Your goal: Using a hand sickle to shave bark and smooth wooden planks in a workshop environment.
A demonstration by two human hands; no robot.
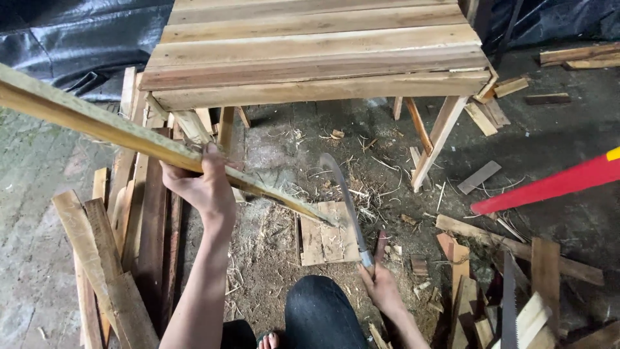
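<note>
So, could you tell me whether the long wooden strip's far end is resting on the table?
No, the long wooden strip, gripped by the left hand, slopes down to a small board on the ground.

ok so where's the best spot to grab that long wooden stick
Mid-length, about where the left hand already wraps the long wooden stick, coming from below. It slants with its tip on the small board, so a middle grip likely steadies it.

— That long pale wooden slat [129, 136], what's its surface like?
— Rough-sawn, matt, with a greenish weathered face. The curved grey metal blade [345, 200] looks dull, not shiny.
— And the slatted bare-wood table [316, 58]?
— Unfinished planks, grainy and dry. Behind it, black plastic sheeting [77, 39] is glossy and creased.
</note>
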